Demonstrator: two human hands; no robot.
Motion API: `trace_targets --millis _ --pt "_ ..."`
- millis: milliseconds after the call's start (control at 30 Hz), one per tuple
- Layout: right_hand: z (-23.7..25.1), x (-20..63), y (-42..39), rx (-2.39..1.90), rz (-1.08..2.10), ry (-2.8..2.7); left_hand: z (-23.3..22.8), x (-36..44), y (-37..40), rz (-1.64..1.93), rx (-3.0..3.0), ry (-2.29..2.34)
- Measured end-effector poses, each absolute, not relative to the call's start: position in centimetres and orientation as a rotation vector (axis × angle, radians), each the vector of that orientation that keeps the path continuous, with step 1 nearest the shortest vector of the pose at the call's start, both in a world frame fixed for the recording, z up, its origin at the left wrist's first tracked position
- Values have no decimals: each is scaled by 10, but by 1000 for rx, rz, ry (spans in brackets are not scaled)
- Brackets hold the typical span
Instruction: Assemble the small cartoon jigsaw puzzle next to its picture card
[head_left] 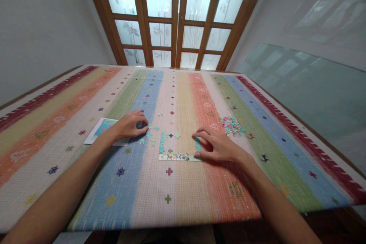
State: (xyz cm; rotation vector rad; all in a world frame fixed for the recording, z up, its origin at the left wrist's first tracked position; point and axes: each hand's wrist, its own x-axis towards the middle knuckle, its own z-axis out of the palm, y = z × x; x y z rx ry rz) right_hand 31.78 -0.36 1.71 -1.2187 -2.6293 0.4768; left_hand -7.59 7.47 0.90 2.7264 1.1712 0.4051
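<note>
Jigsaw border, partly assembled, on the cloth-covered table, roughly between the two hands. Near row runs unbroken, pale with dark and coloured marks; left side turquoise; a few pieces along the far side; striped cloth visible through the middle.

Right hand at the border's right side. Fingers curved and parted from the thumb, turquoise right-side pieces showing in the gap; thumb tip at the near right corner.

Left hand left of the border, just beyond its far left corner. Thumb and forefinger tips drawn close together at a small green-turquoise piece; cannot tell whether it is gripped or only touched.

Loose pieces scattered between left hand and border, with a pale pair farther off. Mixed-colour pile beyond and to the right of the right hand. Picture sheet flat on the table, partly covered by the left forearm. Wood-framed glass doors past the far edge
</note>
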Motion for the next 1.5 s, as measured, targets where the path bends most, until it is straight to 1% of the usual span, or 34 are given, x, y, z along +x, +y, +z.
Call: trace_targets --millis 433,667,833,1033,1300,1500 --pt "18 317 -4 -1216 485 -2625 10 -78 74 397 2713 1221" --pt "18 317 -4 -1216 499 -2619 13 -74 71 471 2706 1169" --pt "18 317 -3 -1203 483 -2623 22 -70 66 440 2670 1124" --pt "18 318 -3 -1203 463 -2638 32 -60 51 296 2541 1009" --pt "16 318 -3 -1199 472 -2632 25 -48 44 182 2515 995" --pt "17 318 -3 -1194 485 -2622 23 -46 43 215 2500 987"
